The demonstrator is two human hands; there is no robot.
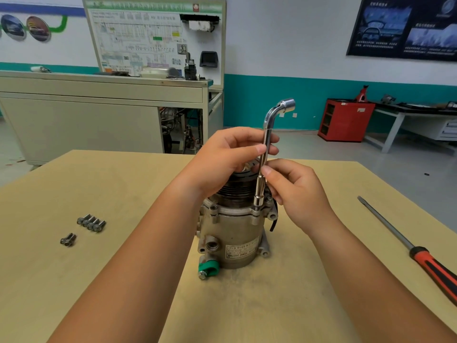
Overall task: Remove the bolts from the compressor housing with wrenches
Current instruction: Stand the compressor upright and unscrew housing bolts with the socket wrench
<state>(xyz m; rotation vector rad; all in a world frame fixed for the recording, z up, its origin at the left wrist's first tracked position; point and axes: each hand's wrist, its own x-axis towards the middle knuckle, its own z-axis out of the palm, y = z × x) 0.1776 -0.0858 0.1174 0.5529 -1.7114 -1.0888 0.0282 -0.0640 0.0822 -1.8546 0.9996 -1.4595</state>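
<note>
A metal compressor stands upright in the middle of the wooden table. A chrome L-shaped socket wrench stands vertical, its lower socket set over a bolt on the housing flange. My left hand pinches the wrench shaft near its upper part. My right hand pinches the shaft lower down, between thumb and fingers. Several removed bolts lie in a row on the table at the left, with two more bolts just in front of them.
A long screwdriver with a red and black handle lies on the table at the right. A grey training bench with a diagram board stands behind the table. A red cabinet and a workbench stand at the far right.
</note>
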